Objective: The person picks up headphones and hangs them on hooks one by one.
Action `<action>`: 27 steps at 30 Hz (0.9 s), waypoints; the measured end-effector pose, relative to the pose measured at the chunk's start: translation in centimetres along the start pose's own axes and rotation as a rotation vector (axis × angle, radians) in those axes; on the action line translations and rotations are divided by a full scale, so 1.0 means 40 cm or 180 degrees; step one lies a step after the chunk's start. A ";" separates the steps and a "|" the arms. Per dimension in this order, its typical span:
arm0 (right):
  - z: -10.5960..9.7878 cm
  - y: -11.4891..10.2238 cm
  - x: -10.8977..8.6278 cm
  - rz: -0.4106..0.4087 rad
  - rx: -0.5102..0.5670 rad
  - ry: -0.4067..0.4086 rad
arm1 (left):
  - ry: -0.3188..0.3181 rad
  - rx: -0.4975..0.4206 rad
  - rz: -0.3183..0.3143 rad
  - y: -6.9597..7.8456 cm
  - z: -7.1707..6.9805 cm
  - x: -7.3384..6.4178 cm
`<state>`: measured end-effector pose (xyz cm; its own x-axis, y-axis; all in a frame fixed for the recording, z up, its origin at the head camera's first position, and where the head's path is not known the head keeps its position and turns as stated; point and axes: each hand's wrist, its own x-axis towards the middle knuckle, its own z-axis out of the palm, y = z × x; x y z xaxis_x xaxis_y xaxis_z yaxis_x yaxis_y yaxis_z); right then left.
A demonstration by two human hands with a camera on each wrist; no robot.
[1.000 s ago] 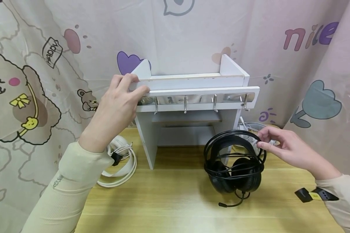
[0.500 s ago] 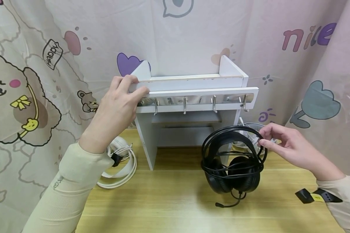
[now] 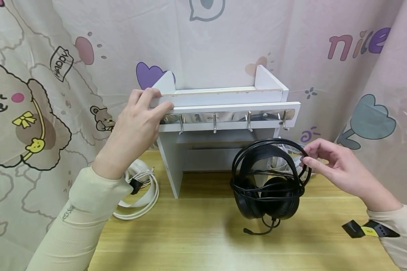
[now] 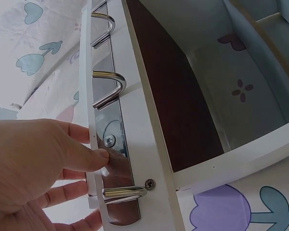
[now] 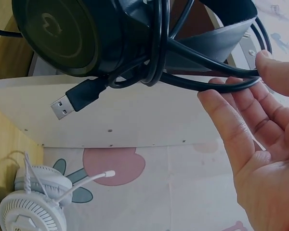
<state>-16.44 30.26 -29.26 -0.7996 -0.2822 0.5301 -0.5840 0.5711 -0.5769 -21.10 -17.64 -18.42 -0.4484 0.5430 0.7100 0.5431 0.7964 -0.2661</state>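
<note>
A black headset [image 3: 279,197] with a boom microphone and its cable wound around it hangs from my right hand [image 3: 340,171], in front of the shelf's right side. Thumb and fingers pinch the headband's outer loop together with cable strands at its right side. In the right wrist view the cable's USB plug [image 5: 82,98] dangles below an ear cup. My left hand [image 3: 135,126] grips the left end of the white shelf's front board [image 3: 230,126], thumb on the front face and other fingers behind. Several metal hooks [image 4: 111,89] line a shiny strip on that board.
The white shelf [image 3: 169,165] stands on a wooden table [image 3: 190,233] against a printed curtain [image 3: 217,49]. A white band with bundled cable [image 3: 146,201] lies left of it. Behind the black headset, on the right, is a white headset [image 5: 31,207].
My right hand has raised the black headset and shifted it slightly left, closer to the hook board. The left hand keeps its hold on the board.
</note>
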 end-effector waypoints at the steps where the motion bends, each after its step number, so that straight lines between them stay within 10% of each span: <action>1: 0.000 0.000 0.001 -0.0003 0.0004 0.0025 | -0.0002 0.0002 0.0000 0.000 0.000 -0.001; 27: 0.000 -0.028 0.046 0.0312 0.0100 0.0264 | 0.0044 -0.0012 0.0038 -0.002 0.002 -0.001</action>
<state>-17.26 29.11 -27.65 -0.8395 -0.1607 0.5191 -0.5088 0.5680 -0.6469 -21.17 -17.71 -18.46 -0.4320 0.5485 0.7158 0.5510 0.7889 -0.2720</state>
